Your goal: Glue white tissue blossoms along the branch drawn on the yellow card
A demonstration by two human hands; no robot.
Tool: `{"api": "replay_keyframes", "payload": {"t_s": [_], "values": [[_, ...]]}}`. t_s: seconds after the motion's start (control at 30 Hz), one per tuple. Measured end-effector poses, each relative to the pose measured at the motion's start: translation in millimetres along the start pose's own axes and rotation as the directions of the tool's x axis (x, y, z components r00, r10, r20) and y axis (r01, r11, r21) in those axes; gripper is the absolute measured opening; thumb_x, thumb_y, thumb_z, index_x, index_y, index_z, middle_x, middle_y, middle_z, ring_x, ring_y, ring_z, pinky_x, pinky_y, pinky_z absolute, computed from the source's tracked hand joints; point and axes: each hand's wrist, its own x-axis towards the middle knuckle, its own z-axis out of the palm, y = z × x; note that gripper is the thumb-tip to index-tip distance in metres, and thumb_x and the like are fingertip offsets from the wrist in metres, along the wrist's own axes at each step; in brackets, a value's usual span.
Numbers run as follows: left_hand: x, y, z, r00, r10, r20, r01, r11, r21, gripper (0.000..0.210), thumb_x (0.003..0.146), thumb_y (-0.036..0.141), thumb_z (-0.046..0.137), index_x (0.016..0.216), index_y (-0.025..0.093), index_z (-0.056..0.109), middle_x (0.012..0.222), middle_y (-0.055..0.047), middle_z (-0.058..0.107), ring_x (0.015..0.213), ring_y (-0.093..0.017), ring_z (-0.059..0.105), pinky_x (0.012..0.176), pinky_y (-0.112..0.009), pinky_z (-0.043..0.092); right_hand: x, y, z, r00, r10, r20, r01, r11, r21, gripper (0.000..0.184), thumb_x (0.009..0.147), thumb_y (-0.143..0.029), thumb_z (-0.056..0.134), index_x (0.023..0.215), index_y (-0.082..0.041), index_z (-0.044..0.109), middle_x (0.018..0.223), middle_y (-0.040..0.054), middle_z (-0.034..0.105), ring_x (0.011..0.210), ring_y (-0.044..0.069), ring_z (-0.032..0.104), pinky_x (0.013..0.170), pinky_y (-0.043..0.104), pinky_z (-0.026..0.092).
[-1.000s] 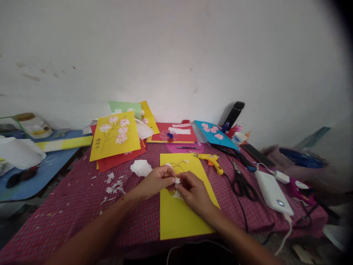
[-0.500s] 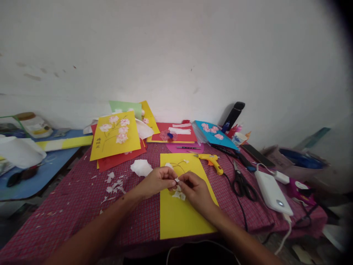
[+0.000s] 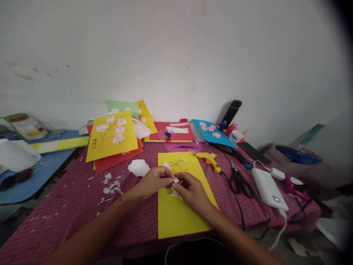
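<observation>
Over a sheet of yellow paper [image 3: 182, 219], my left hand [image 3: 157, 180] and my right hand [image 3: 191, 189] meet fingertip to fingertip. Both are closed in a pinch on a small piece of white paper [image 3: 176, 180]. Drawn dark branches with white paper bits on them show on the sheet beyond my fingers. More white paper scraps [image 3: 174, 194] lie on the sheet just under my right hand, partly hidden. A larger torn piece of white paper [image 3: 138, 167] rests left of the sheet, beside my left hand.
Right of the sheet lie a yellow glue gun [image 3: 208, 158], black scissors [image 3: 239, 180] and a white power bank [image 3: 270, 189]. White shreds [image 3: 112, 187] litter the checked tablecloth at left. Flower cards [image 3: 113, 134] are stacked behind, with a blue card [image 3: 212, 132] near the wall.
The view has shifted slightly, moving everything a little leftward. My fingers have drawn closer around the white paper piece, and its visible shape has changed.
</observation>
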Motion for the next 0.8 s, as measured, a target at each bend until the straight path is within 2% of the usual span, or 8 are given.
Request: {"api": "replay_keyframes", "payload": {"t_s": [0.1,0.23,0.33,0.47,0.53,0.57,0.67,0.8], "values": [[0,-2,-0.3,1.0,0.002,0.013,-0.002,1.0,0.008,0.017,0.074,0.024,0.072,0.081,0.012,0.063,0.07,0.0,0.064,0.062,-0.01,0.06,0.062,-0.023,0.045,2,2,1,0.999,0.013,-0.031,-0.011,0.998,0.059,0.012,0.082,-0.025,0.065,0.09,-0.018,0.07,0.083,0.0039,0.068,0.074,0.016,0.061,0.066,0.027,0.048],[1,-3,1.0,0.999,0.001,0.038,-0.002,1.0,0.028,0.017,0.076,0.025,0.071,0.081,0.012,0.063,0.072,-0.002,0.065,0.063,-0.011,0.06,0.063,-0.024,0.046,-1,6,2,0.997,0.051,-0.056,-0.047,0.996,0.08,0.012,0.083,-0.028,0.064,0.084,-0.018,0.07,0.079,0.0035,0.068,0.071,0.017,0.06,0.065,0.026,0.047],[1,-2,1.1,0.999,0.013,0.039,-0.016,0.997,0.069,0.017,0.078,0.026,0.068,0.084,0.012,0.062,0.075,-0.003,0.066,0.066,-0.012,0.06,0.065,-0.025,0.047,5,9,-9,0.995,0.068,-0.077,-0.064,0.997,0.051,0.015,0.082,-0.031,0.064,0.081,-0.018,0.07,0.074,0.0027,0.067,0.066,0.016,0.059,0.06,0.025,0.045],[0,-1,-2.0,0.994,0.106,-0.026,-0.094,0.953,0.287,0.012,0.083,0.026,0.06,0.085,0.014,0.061,0.074,0.0,0.063,0.065,-0.011,0.055,0.062,-0.023,0.042,37,20,-44,0.992,0.079,-0.094,-0.096,0.977,-0.19,0.022,0.085,-0.035,0.057,0.08,-0.017,0.068,0.071,0.0021,0.067,0.06,0.015,0.057,0.054,0.024,0.041],[-1,0,-4.0,0.987,0.159,-0.015,-0.134,0.878,0.459,0.01,0.084,0.023,0.057,0.084,0.015,0.062,0.073,0.001,0.061,0.064,-0.01,0.052,0.058,-0.021,0.038,57,28,-61,0.99,0.1,-0.096,-0.13,0.906,-0.402,0.023,0.085,-0.033,0.053,0.08,-0.017,0.068,0.069,0.0017,0.068,0.058,0.014,0.058,0.054,0.024,0.041],[-2,1,-4.8,0.984,0.179,0.002,-0.152,0.83,0.537,0.01,0.084,0.022,0.055,0.083,0.016,0.063,0.072,0.001,0.06,0.064,-0.01,0.051,0.057,-0.021,0.036,67,33,-67,0.99,0.106,-0.097,-0.139,0.885,-0.445,0.021,0.084,-0.031,0.054,0.08,-0.016,0.069,0.07,0.0024,0.068,0.059,0.015,0.059,0.055,0.024,0.04],[-3,1,-6.5,0.978,0.199,0.06,-0.186,0.708,0.681,0.013,0.084,0.02,0.052,0.08,0.016,0.063,0.068,0.002,0.058,0.059,-0.01,0.048,0.054,-0.021,0.033,87,45,-72,0.99,0.116,-0.083,-0.142,0.842,-0.52,0.017,0.079,-0.024,0.057,0.075,-0.016,0.071,0.07,0.0039,0.071,0.061,0.016,0.06,0.056,0.024,0.038],[-2,-4,-8.6,0.979,0.182,0.092,-0.19,0.652,0.734,0.013,0.082,0.019,0.051,0.081,0.016,0.064,0.068,0.002,0.059,0.059,-0.01,0.051,0.054,-0.021,0.033,97,55,-64,0.991,0.115,-0.066,-0.132,0.795,-0.593,0.019,0.078,-0.02,0.054,0.074,-0.015,0.072,0.074,0.006,0.073,0.065,0.017,0.062,0.057,0.025,0.037]]}}
